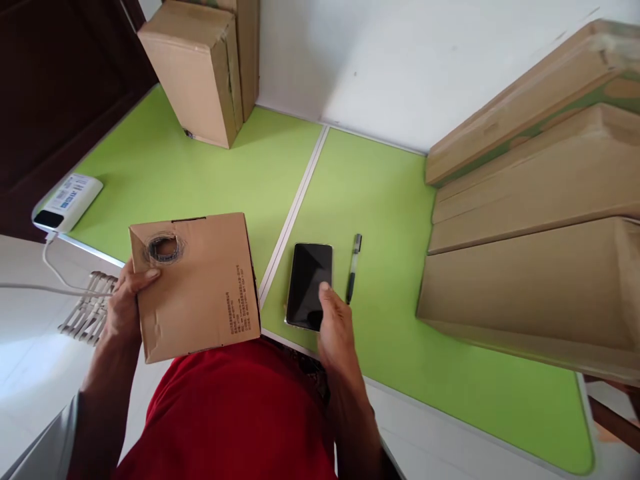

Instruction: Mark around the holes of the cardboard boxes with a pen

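Before me, beneath a black phone (307,283), spreads a green table (395,200); beyond it, a white wall (395,73). On the phone, the right hand (337,337) lays its thumb, fingers hidden, grip impossible to tell. Left of the phone, the left hand (126,300) pinches a small carton (200,290); right, a pen (353,269), then large boxes (525,287).

In the left hand (124,297), the box (195,287) is matt cardboard, creased below the grip. At the right hand (337,327), the phone (307,280) is glossy and glass-like. Just beside that hand, the pen (354,268) looks plastic; beneath, the table (390,200) is smooth and satiny.
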`<state>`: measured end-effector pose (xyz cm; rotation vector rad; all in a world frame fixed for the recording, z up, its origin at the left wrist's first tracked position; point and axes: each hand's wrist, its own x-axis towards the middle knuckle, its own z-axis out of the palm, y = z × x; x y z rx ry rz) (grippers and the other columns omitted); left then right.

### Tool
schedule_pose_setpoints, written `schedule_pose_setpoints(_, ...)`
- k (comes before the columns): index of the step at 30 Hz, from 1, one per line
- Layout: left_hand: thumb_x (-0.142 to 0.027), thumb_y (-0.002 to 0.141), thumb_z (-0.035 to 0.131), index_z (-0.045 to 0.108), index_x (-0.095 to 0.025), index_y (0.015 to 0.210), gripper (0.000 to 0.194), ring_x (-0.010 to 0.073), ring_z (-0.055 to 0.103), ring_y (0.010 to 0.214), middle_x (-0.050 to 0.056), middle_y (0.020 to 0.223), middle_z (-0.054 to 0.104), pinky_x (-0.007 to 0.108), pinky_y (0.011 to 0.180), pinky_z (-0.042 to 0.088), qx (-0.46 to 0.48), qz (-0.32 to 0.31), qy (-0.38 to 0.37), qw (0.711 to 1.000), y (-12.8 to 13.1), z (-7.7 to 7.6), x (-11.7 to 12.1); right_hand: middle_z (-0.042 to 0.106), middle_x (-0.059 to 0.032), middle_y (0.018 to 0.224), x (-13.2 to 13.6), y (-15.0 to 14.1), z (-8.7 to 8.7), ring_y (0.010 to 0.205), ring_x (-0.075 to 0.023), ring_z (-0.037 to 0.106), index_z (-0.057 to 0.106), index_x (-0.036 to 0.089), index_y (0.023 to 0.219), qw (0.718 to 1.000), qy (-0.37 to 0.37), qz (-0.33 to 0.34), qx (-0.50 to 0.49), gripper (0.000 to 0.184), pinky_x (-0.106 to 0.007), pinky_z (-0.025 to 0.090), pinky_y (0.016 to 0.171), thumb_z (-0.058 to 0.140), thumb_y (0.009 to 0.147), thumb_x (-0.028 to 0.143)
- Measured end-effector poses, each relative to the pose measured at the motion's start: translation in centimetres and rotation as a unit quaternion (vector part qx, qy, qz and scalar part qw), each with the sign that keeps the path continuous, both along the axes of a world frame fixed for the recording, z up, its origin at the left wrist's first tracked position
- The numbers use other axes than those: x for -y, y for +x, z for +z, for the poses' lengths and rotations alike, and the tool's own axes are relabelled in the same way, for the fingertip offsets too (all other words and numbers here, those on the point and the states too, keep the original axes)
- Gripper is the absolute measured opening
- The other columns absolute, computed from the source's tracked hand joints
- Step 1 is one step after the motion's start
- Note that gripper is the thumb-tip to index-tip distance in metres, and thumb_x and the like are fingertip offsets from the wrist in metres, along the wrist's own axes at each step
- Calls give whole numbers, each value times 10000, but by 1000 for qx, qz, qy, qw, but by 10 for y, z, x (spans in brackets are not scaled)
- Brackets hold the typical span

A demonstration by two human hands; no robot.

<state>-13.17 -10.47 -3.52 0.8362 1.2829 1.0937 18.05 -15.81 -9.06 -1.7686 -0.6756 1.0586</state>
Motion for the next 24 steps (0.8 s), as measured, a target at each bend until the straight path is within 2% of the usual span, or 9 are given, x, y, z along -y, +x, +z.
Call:
schedule_pose_setpoints(3, -461, 838, 808, 719, -329, 1448, 630, 457, 736, 1326, -66, 1234, 877, 505, 863, 741, 8, 50, 4, 999, 13, 1, 3, 339, 63, 674, -4, -2, -4, 669, -165, 345, 315, 302, 730, 998, 1, 32, 59, 630, -334, 314, 621, 516, 959, 855)
schedule_pose_setpoints(6, -411, 799, 842, 714, -334, 1463, 680, 456, 738, 1323, -52, 1230, 876, 502, 864, 744, 28, 53, -11, 998, 30, 7, 5, 284, 81, 636, -2, 0, 2, 625, -160, 293, 324, 305, 725, 991, -12, 61, 120, 597, -342, 250, 613, 511, 965, 819)
schedule_pose_setpoints(9, -395, 780, 887, 725, -305, 1426, 673, 442, 773, 1255, -5, 1233, 870, 477, 846, 745, 45, 20, 7, 999, 46, 15, 4, 395, 60, 616, 1, 2, 8, 608, -184, 347, 448, 293, 766, 981, -32, 82, 170, 502, -357, 262, 639, 542, 962, 746)
schedule_pose_setpoints(13, -418, 773, 932, 738, -250, 1332, 615, 417, 805, 1176, 47, 1228, 857, 409, 789, 738, 48, -29, 52, 997, 64, 25, 4, 583, -50, 781, 7, 1, 19, 725, -255, 499, 567, 264, 818, 974, -38, 81, 209, 383, -396, 349, 724, 534, 938, 626)
schedule_pose_setpoints(16, -444, 801, 926, 701, -266, 1397, 661, 428, 784, 1224, 62, 1268, 841, 428, 832, 731, 54, -63, 78, 994, 77, 33, 6, 648, -92, 837, 15, 11, 32, 776, -278, 563, 627, 248, 766, 977, -24, 74, 196, 384, -420, 417, 765, 532, 934, 580)
schedule_pose_setpoints(18, -454, 835, 912, 651, -296, 1475, 709, 430, 767, 1250, 67, 1326, 820, 458, 881, 723, 53, -91, 99, 989, 90, 37, 8, 710, -109, 869, 27, 25, 41, 808, -289, 634, 702, 224, 844, 984, -14, 54, 168, 465, -423, 485, 774, 491, 984, 613)
schedule_pose_setpoints(20, -440, 870, 901, 584, -328, 1535, 745, 414, 747, 1282, 63, 1398, 781, 476, 961, 703, 52, -132, 130, 981, 110, 39, 11, 777, -140, 996, 45, 44, 49, 914, -307, 716, 751, 194, 1055, 992, 19, -7, 125, 583, -427, 558, 798, 403, 1045, 662)
schedule_pose_setpoints(22, -411, 885, 907, 533, -346, 1552, 767, 393, 695, 1369, 60, 1499, 713, 483, 1085, 655, 57, -185, 168, 967, 137, 39, 17, 787, -172, 1219, 70, 61, 54, 1105, -331, 744, 731, 190, 1263, 989, 89, -83, 86, 654, -448, 601, 867, 387, 1065, 710)
schedule_pose_setpoints(24, -392, 904, 899, 499, -347, 1556, 766, 366, 622, 1461, 67, 1582, 631, 471, 1191, 585, 81, -250, 196, 945, 169, 36, 26, 752, -175, 1360, 96, 73, 55, 1236, -361, 714, 722, 207, 1343, 973, 160, -135, 97, 686, -475, 603, 933, 487, 1029, 769)
